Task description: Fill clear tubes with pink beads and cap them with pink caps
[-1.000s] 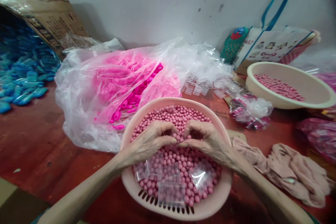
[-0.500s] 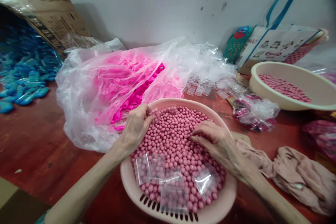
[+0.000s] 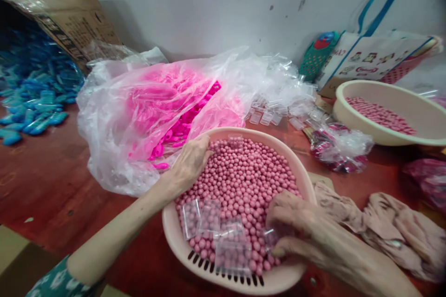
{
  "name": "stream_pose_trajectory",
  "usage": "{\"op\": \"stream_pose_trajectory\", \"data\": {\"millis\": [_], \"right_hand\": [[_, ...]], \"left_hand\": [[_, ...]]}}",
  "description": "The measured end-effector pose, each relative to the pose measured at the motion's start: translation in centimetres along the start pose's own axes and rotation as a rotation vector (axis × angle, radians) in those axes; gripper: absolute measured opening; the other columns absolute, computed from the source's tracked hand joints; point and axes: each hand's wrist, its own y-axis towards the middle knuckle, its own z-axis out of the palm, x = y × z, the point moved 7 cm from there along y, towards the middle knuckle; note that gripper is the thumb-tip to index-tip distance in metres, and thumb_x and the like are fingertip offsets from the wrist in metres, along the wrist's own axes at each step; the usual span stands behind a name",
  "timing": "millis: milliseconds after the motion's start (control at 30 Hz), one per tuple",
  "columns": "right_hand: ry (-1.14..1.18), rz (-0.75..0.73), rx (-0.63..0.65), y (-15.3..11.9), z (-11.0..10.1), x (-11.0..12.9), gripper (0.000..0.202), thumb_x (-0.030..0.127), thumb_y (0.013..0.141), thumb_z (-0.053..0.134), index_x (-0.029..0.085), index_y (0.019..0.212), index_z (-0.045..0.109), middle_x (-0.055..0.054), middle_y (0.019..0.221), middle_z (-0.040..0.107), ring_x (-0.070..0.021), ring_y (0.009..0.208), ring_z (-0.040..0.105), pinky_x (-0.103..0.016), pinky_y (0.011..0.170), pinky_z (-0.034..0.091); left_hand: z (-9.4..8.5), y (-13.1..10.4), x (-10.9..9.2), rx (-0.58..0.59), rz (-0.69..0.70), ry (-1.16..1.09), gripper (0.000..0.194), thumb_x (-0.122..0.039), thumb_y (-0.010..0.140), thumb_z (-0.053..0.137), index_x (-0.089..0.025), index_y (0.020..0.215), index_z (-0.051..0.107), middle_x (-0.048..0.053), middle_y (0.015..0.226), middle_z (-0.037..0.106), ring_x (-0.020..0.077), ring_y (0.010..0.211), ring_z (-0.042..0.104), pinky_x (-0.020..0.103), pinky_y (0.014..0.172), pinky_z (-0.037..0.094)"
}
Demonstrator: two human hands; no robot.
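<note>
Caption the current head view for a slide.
Left hand at the rim of a basket of pink beads, right hand at a clear plastic piece.

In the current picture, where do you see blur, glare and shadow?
Head view: the right hand looks slightly blurred; head view: small white glints shine on the blue pieces; head view: a soft shadow falls on the wall beside the cardboard box, and the top right corner of the picture is dark.
</note>
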Motion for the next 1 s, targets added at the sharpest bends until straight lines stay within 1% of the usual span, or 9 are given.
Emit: {"op": "stream_pose_trajectory", "data": {"millis": [133, 200, 300, 400, 533, 633, 733, 900, 1000], "right_hand": [[0.054, 0.109, 0.093, 1.4, -0.3, -2.6, 0.004, 0.026, 0.08, 0.064, 0.025, 0.079, 0.06, 0.0, 0.081, 0.061, -0.0159, 0.076, 0.057, -0.027, 0.064, 0.046], [-0.064, 0.118, 0.036, 2.5, -1.3, -4.0, 0.004, 0.028, 0.082, 0.06, 0.024, 0.08, 0.059, -0.002, 0.082, 0.059, -0.0174, 0.078, 0.055, -0.029, 0.066, 0.044], [-0.28, 0.073, -0.08, 4.1, -2.0, -5.1, 0.011, 0.021, 0.087, 0.049, 0.022, 0.08, 0.058, -0.008, 0.086, 0.058, -0.0221, 0.083, 0.051, -0.036, 0.073, 0.044], [-0.356, -0.028, -0.058, 5.3, -0.1, -5.0, 0.023, 0.01, 0.085, 0.038, 0.018, 0.091, 0.058, -0.013, 0.093, 0.059, -0.0274, 0.095, 0.049, -0.045, 0.084, 0.041], [-0.113, -0.068, -0.028, 5.9, 2.8, -5.4, 0.036, 0.007, 0.081, 0.038, 0.017, 0.112, 0.054, -0.012, 0.121, 0.052, -0.0269, 0.118, 0.04, -0.048, 0.098, 0.032], [0.079, 0.018, -0.025, 6.8, 3.2, -6.0, 0.027, 0.006, 0.077, 0.042, 0.019, 0.094, 0.058, -0.006, 0.101, 0.06, -0.0218, 0.098, 0.051, -0.04, 0.088, 0.039], [0.141, 0.071, -0.02, 7.8, 2.6, -5.8, 0.015, 0.008, 0.075, 0.046, 0.018, 0.073, 0.056, 0.0, 0.073, 0.057, -0.0156, 0.071, 0.051, -0.03, 0.069, 0.041], [0.286, 0.163, -0.064, 7.5, 1.3, -5.2, 0.005, 0.018, 0.079, 0.053, 0.017, 0.077, 0.056, 0.001, 0.074, 0.058, -0.014, 0.07, 0.052, -0.027, 0.065, 0.042], [0.513, 0.269, -0.093, 6.7, 1.5, -5.4, 0.01, 0.026, 0.077, 0.06, 0.017, 0.076, 0.057, 0.001, 0.075, 0.059, -0.0138, 0.072, 0.055, -0.027, 0.068, 0.044]], "left_hand": [[-2.1, -1.2, -2.3, -0.044, -0.005, 0.104, 0.02, -0.019, 0.087, 0.043, -0.015, 0.103, 0.054, 0.009, 0.094, 0.058, 0.0229, 0.086, 0.055, 0.034, 0.077, 0.041], [-2.2, -1.9, -3.3, 0.047, 0.025, 0.127, 0.019, -0.02, 0.089, 0.041, -0.015, 0.099, 0.055, 0.008, 0.093, 0.059, 0.0218, 0.084, 0.055, 0.034, 0.077, 0.042], [-0.6, -2.8, -3.9, 0.26, 0.097, 0.104, 0.017, -0.018, 0.088, 0.041, -0.015, 0.095, 0.056, 0.007, 0.089, 0.059, 0.0216, 0.084, 0.055, 0.036, 0.08, 0.042], [1.7, -3.1, -3.8, 0.356, 0.167, -0.001, 0.03, -0.012, 0.085, 0.039, -0.015, 0.113, 0.049, 0.011, 0.108, 0.056, 0.0241, 0.105, 0.05, 0.04, 0.094, 0.037], [3.9, -2.6, -4.3, 0.432, 0.211, -0.157, 0.039, -0.009, 0.081, 0.04, -0.018, 0.118, 0.047, 0.01, 0.117, 0.055, 0.0237, 0.111, 0.048, 0.04, 0.099, 0.035], [4.2, -2.2, -4.7, 0.444, 0.178, -0.203, 0.039, -0.009, 0.077, 0.043, -0.018, 0.115, 0.05, 0.009, 0.114, 0.058, 0.0239, 0.107, 0.051, 0.038, 0.095, 0.039], [3.8, -2.3, -5.0, 0.433, 0.137, -0.248, 0.044, -0.01, 0.075, 0.048, -0.018, 0.119, 0.049, 0.008, 0.116, 0.057, 0.0242, 0.108, 0.051, 0.037, 0.094, 0.04], [2.7, -2.7, -5.2, 0.418, 0.036, -0.469, 0.056, -0.023, 0.075, 0.063, -0.022, 0.127, 0.045, 0.005, 0.129, 0.051, 0.0229, 0.118, 0.046, 0.036, 0.101, 0.034], [2.0, -2.4, -5.6, 0.373, 0.013, -0.555, 0.04, -0.027, 0.074, 0.066, -0.02, 0.113, 0.058, 0.004, 0.119, 0.058, 0.0224, 0.115, 0.048, 0.035, 0.102, 0.032]]}}
